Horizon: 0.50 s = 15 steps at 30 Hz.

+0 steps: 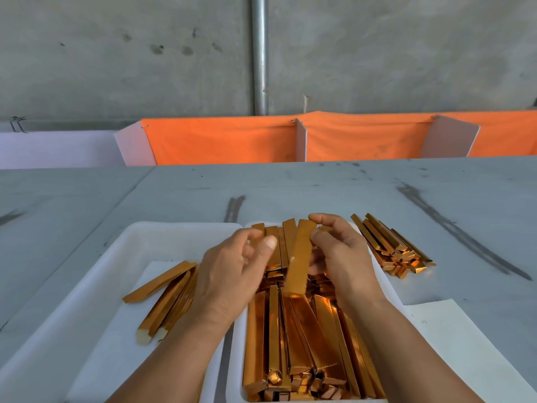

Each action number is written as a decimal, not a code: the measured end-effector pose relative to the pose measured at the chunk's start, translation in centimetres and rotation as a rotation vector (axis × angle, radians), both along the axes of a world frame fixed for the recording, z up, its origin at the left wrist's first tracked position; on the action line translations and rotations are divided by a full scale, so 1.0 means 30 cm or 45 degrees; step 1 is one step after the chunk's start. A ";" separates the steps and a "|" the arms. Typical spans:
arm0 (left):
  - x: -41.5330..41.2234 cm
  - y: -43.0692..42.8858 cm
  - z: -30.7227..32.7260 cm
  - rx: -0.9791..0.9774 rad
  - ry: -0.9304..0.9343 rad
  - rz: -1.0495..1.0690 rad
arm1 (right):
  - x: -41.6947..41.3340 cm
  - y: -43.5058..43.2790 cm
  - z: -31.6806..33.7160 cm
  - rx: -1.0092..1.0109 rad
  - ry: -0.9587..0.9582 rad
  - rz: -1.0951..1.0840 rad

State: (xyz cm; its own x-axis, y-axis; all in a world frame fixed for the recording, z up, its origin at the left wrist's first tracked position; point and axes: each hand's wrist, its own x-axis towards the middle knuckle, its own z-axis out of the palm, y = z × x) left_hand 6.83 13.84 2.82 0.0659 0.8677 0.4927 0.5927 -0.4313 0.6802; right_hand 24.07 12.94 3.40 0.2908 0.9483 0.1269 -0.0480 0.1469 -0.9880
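My right hand [343,257] pinches the top of one long shiny gold strip box [299,263], held upright and tilted over the right white tray [235,344]. That tray is packed with several gold strip boxes [305,344]. My left hand [229,274] hovers just left of the held strip, fingers loosely curled with nothing in them. In the left white tray [139,242] a few flattened gold strips [165,298] lie on a white sheet.
Another pile of gold strip boxes [389,245] lies on the grey table [290,190] right of the trays. A white paper sheet [453,338] sits at the near right. Orange cloth dividers [220,141] line the table's far edge below a concrete wall.
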 end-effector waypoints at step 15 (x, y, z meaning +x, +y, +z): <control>-0.234 0.098 0.065 -0.619 0.609 0.357 | 0.015 -0.045 0.048 -0.611 -1.362 0.182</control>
State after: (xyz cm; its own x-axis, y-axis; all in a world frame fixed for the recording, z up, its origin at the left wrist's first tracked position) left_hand -0.19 16.79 4.76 -0.0793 0.9966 0.0212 0.9163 0.0645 0.3952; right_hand 24.51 11.61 4.84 0.1399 0.9807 -0.1366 0.8520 -0.1896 -0.4881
